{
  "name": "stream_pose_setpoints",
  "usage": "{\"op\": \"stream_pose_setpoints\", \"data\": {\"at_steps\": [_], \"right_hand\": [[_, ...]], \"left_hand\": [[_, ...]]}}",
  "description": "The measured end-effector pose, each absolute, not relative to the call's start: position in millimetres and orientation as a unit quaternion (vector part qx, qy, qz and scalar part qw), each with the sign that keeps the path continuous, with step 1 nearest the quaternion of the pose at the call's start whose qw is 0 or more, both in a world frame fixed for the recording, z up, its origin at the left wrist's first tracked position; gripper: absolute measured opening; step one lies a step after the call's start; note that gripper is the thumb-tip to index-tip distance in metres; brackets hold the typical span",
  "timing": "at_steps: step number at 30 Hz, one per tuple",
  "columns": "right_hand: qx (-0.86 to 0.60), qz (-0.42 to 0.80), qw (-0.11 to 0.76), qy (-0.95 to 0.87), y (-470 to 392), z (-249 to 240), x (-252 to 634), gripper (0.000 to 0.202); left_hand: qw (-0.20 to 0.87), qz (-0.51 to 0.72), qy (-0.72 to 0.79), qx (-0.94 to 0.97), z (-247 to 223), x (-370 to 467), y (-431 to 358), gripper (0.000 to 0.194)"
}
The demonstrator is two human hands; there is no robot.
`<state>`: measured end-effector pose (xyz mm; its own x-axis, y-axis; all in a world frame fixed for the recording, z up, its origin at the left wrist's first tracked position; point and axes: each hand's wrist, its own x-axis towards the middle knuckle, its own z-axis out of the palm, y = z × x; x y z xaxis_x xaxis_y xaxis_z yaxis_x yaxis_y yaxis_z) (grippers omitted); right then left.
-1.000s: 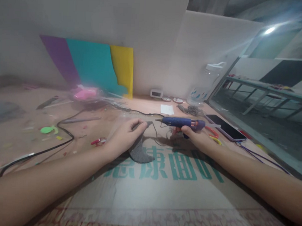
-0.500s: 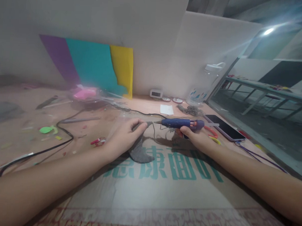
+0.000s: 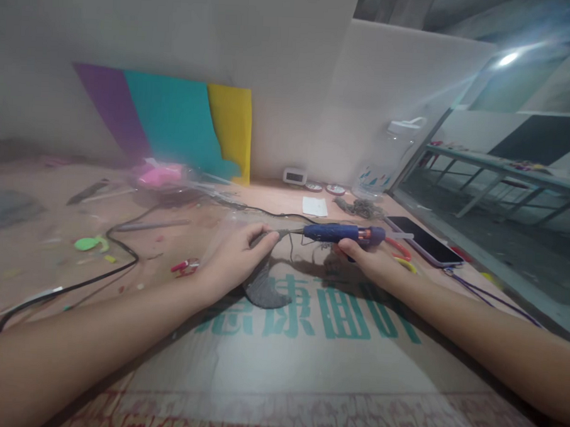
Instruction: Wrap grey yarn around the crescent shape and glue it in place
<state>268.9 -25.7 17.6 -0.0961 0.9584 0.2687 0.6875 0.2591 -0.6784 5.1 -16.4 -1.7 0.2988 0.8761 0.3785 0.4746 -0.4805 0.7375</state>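
Observation:
My left hand (image 3: 240,255) pinches the upper end of a grey crescent-shaped piece (image 3: 266,289) between thumb and fingers, its curved lower part hanging over the printed cardboard (image 3: 269,357). From that upper end a loose grey strand droops. In my right hand (image 3: 365,258) is a blue hot glue gun (image 3: 331,233), lying level and aimed left. Its nozzle meets the top of the grey piece by my left thumb. A clear glue stick (image 3: 402,235) pokes out of the gun's back end. My right fingers are mostly hidden behind the handle.
A phone (image 3: 425,240) lies at the right, near red and yellow scissor-like handles (image 3: 405,265). Behind are a clear bottle (image 3: 376,161), a small white digital clock (image 3: 295,176) and grey yarn (image 3: 361,208). A black cord (image 3: 117,266) crosses the left side among coloured scraps.
The glue gun has shifted very slightly left, bringing its nozzle onto the upper end of the grey piece. My left hand stays in place.

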Motion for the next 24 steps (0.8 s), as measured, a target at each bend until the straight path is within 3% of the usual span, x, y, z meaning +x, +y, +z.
{"op": "stream_pose_setpoints", "data": {"at_steps": [24], "right_hand": [[-0.586, 0.182, 0.334, -0.716, -26.7, 21.0, 268.0, 0.040]], "left_hand": [[0.257, 0.391, 0.444, 0.764, -1.5, 4.7, -15.3, 0.033]]}}
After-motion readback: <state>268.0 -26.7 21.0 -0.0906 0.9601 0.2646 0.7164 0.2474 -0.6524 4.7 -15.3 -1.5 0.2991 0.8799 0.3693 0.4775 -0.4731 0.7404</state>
